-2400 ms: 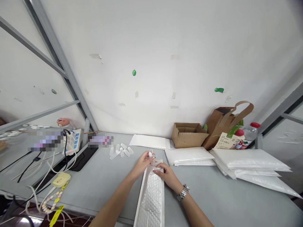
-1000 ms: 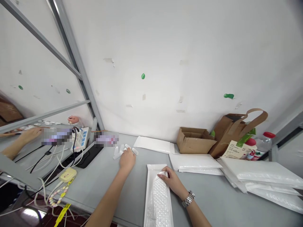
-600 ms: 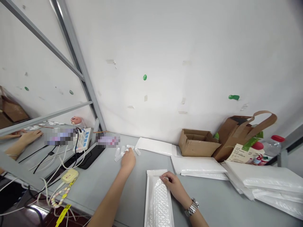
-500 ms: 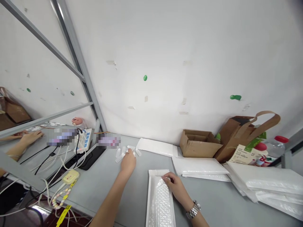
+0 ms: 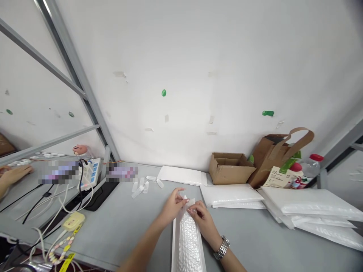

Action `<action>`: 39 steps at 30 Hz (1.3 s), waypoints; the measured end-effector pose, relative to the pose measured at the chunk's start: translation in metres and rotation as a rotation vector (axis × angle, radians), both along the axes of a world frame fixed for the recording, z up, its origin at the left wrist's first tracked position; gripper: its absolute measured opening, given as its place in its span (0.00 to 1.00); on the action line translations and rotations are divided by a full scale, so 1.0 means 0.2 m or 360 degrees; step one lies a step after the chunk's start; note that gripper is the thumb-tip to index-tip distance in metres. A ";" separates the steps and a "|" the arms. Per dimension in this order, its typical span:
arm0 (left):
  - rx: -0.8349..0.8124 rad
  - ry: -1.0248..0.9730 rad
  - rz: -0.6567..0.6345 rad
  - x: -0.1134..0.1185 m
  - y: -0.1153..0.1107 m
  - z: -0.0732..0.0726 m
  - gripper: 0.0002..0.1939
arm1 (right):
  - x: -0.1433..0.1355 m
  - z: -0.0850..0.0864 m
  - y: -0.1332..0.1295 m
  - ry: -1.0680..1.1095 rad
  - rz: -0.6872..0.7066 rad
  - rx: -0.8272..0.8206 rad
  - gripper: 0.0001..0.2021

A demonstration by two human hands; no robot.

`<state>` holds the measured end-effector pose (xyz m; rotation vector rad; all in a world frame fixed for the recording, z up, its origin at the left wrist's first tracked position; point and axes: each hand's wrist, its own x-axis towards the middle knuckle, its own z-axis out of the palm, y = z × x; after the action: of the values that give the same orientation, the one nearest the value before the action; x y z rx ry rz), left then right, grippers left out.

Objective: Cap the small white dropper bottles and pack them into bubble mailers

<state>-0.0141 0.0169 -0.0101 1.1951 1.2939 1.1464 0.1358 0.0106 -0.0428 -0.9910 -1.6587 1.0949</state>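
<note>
A white bubble mailer (image 5: 187, 241) lies lengthwise on the grey table (image 5: 124, 223) in front of me, its open mouth at the far end. My left hand (image 5: 172, 206) pinches a small clear packet (image 5: 185, 197) at that mouth. My right hand (image 5: 202, 219), with a metal watch on the wrist, holds the mailer's mouth on the right side. A small pile of the same clear packets (image 5: 143, 184) lies on the table to the far left of my hands.
Stacks of white mailers (image 5: 231, 194) (image 5: 306, 207) lie to the right. An open cardboard box (image 5: 230, 167), a brown paper bag (image 5: 276, 153) and bottles stand by the wall. A power strip (image 5: 89, 173), cables and another person's hand (image 5: 13, 175) are on the left.
My left hand went out to the pile of clear packets, took one, and came back to the mailer's mouth. My right hand stayed on the mailer.
</note>
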 end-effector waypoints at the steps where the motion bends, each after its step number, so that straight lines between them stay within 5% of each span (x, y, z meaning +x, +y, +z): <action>1: 0.0002 0.0041 0.0010 0.01 0.00 0.00 0.19 | 0.00 0.00 0.00 0.0009 -0.0015 0.0002 0.17; 8: 0.0161 0.0454 -0.0125 0.03 -0.04 0.03 0.08 | 0.00 0.01 -0.01 0.0086 -0.0138 0.0036 0.15; 13: 0.0444 0.0946 -0.0092 0.02 -0.10 0.05 0.18 | -0.01 0.05 -0.02 0.0100 -0.0152 0.0037 0.17; 17: 0.0550 0.0892 0.0245 0.01 -0.15 0.02 0.14 | 0.00 0.06 -0.02 0.0142 -0.0238 0.0020 0.16; 19: 0.0369 0.0621 0.0344 0.01 -0.17 0.00 0.28 | 0.02 0.07 -0.01 0.0192 -0.0377 -0.0054 0.16; 21: 0.0069 0.0247 0.0124 0.01 -0.20 0.00 0.38 | 0.02 0.08 -0.01 0.0298 -0.0525 -0.0108 0.15; 24: -0.0247 -0.0182 -0.0432 0.02 -0.24 0.05 0.32 | 0.03 0.11 -0.02 0.0581 -0.0539 -0.0240 0.26; 27: -0.0331 -0.0332 -0.0700 0.01 -0.26 0.12 0.24 | 0.07 0.16 -0.04 0.0715 -0.0350 -0.0477 0.37; 32: -0.0483 -0.0267 -0.0695 0.00 -0.26 0.16 0.23 | 0.18 0.23 -0.05 0.0346 0.0099 -0.0591 0.23; 36: -0.0497 -0.0206 -0.0708 0.01 -0.25 0.15 0.22 | 0.25 0.27 -0.06 0.0123 0.0240 -0.0321 0.20; 39: -0.0396 -0.0187 -0.0777 0.02 -0.24 0.15 0.23 | 0.27 0.27 -0.07 0.0037 0.0296 -0.0417 0.20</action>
<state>-0.0101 -0.0317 0.0206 1.1536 0.9507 0.6687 0.1896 -0.0040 0.0111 -0.9969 -1.6417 1.4717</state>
